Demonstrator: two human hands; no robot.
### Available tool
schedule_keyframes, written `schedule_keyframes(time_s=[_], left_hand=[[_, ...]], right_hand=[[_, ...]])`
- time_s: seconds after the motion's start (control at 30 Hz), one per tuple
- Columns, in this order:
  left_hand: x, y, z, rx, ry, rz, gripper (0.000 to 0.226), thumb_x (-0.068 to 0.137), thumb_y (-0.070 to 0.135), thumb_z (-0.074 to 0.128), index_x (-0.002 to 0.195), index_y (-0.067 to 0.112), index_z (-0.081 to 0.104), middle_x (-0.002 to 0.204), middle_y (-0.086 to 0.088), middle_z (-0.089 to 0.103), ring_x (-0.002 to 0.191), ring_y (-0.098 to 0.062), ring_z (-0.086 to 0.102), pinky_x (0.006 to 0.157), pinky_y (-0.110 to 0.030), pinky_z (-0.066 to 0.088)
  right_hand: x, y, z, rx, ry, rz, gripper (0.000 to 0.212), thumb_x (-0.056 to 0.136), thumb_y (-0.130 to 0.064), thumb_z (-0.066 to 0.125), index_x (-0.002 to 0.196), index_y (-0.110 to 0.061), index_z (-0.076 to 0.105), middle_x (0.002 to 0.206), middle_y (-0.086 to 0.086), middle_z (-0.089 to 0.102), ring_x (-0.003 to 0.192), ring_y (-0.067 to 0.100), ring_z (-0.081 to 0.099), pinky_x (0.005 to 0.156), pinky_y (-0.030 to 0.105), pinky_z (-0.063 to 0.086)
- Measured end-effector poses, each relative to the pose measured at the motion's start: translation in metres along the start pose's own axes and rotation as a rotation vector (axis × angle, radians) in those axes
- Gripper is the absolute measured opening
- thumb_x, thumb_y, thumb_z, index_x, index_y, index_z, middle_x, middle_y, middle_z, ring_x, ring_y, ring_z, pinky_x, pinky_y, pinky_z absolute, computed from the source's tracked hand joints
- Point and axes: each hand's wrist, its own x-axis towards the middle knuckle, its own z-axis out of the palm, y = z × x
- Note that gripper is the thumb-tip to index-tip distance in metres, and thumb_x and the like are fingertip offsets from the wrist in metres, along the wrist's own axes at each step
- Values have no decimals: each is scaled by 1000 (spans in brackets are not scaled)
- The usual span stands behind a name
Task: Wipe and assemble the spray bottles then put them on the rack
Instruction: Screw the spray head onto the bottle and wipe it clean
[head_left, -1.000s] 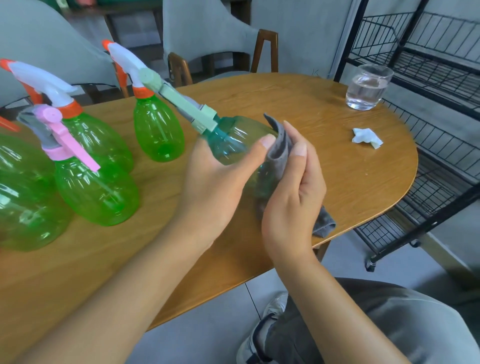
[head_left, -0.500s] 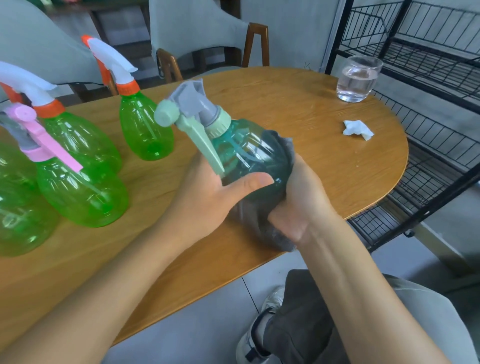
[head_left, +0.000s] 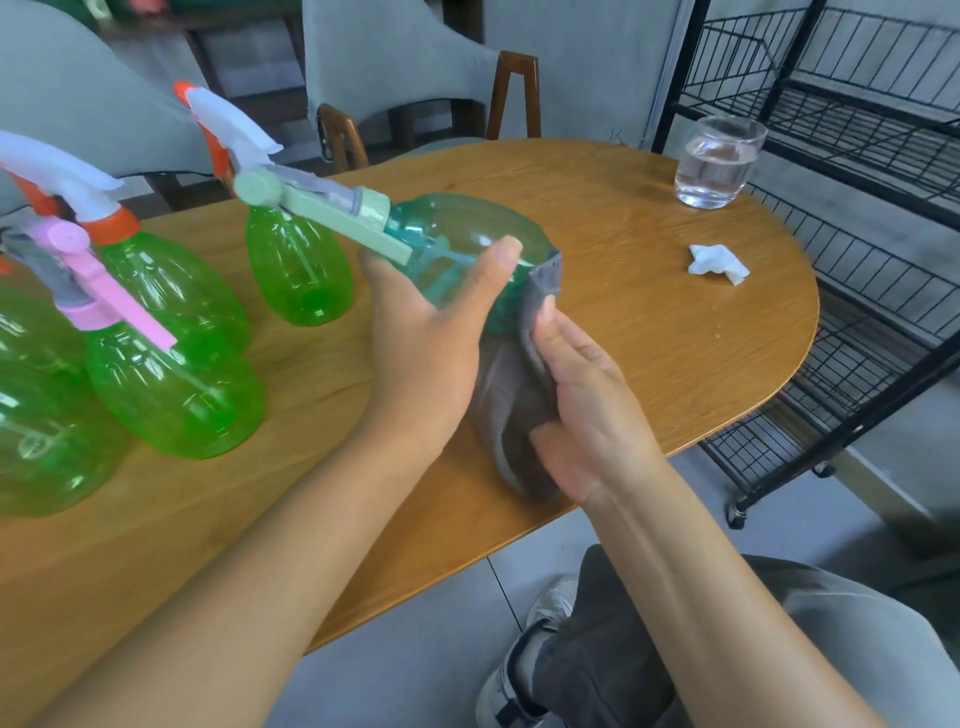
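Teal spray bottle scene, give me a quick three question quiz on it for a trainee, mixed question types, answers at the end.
1. True or false: the left hand holds the teal spray bottle lying on its side, above the table.
2. Which thing does the right hand hold against the bottle? A) white tissue B) grey cloth C) glass of water
3. Fill in: the black wire rack stands to the person's ____.

Key:
1. True.
2. B, the grey cloth; the crumpled white tissue and the glass of water sit untouched on the table.
3. Right.

Both hands (head_left: 431, 343) curled, gripping.
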Motion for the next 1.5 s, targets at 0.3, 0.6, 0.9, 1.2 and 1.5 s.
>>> schedule_keyframes(time_s=[0.3, 0.6, 0.9, 1.2, 1.5], left_hand=[[9, 27, -15, -146, -65, -181, 54, 89, 41, 76, 133, 15, 57, 121, -1, 74, 111, -15, 72, 99, -43, 57], [11, 29, -37, -71, -140, -234, 41, 95, 41, 68, 124, 12, 66, 111, -4, 77, 102, -20, 75, 82, -33, 59], [10, 21, -41, -114, -201, -213, 53, 93, 40, 68, 133, 5, 61, 117, -12, 74, 107, -25, 73, 84, -33, 58], [11, 19, -42, -109, -211, -200, 52, 92, 39, 65, 130, 3, 61, 107, -10, 74, 100, -24, 73, 81, -35, 57], [7, 23, -39, -107, -217, -217, 44, 87, 35, 66, 123, 11, 62, 100, -3, 74, 96, -21, 74, 78, -33, 58]], right_hand=[[-2, 1, 4, -287, 115, -194, 18, 96, -6, 66, 110, 4, 72, 105, 28, 74, 85, 34, 70, 80, 47, 61], [-13, -1, 9, -1070, 14, -599, 18, 108, -16, 48, 93, -14, 57, 79, 0, 63, 66, 5, 64, 54, 9, 48], [-4, -7, 1, -1348, -133, -511, 21, 101, -22, 45, 82, -28, 51, 71, -4, 64, 66, 20, 60, 67, 45, 51], [-8, -9, 9, -1124, -107, -330, 27, 100, -12, 47, 75, -21, 53, 63, 1, 61, 49, 10, 57, 55, 32, 50], [-3, -5, 4, -897, -25, -275, 18, 88, -22, 44, 72, -22, 51, 65, -1, 54, 55, 20, 53, 49, 31, 49]])
